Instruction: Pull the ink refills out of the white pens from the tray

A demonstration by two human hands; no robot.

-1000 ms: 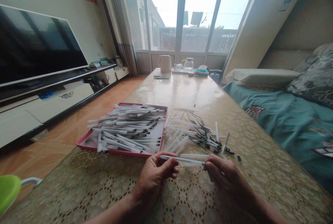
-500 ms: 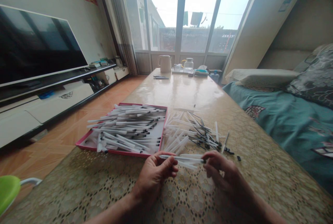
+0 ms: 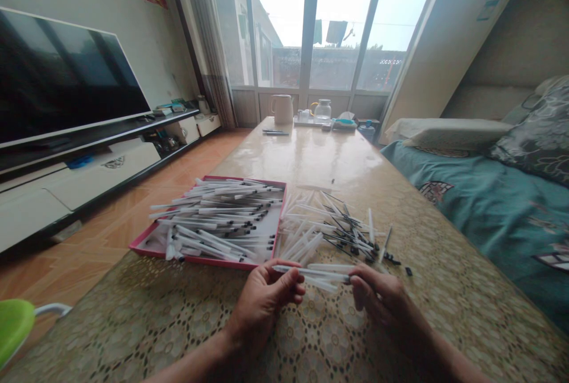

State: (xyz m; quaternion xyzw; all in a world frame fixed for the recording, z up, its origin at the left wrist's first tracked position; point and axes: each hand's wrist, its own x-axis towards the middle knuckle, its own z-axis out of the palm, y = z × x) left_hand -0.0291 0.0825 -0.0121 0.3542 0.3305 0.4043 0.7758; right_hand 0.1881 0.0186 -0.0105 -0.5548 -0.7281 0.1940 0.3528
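My left hand is closed on a clear-white pen, pinching it near its pointed end between thumb and fingers. The pen lies level, its black end plug facing right. Curled fingers of my right hand meet that plug; the thumb is partly hidden. Several other white pen barrels show just behind and below the held pen, close to the left fingers. Beyond my hands lie a heap of white barrels, dark thin refills and small black plugs.
A shallow pink-rimmed box full of black-ended pens stands at the left on the patterned table. Far back are a kettle, a glass jug and a tissue pack. A green stool is at lower left.
My right hand has shifted slightly to the right, and its fingers have drawn closer together at the pen's black end. The left hand keeps its hold, nearly still.
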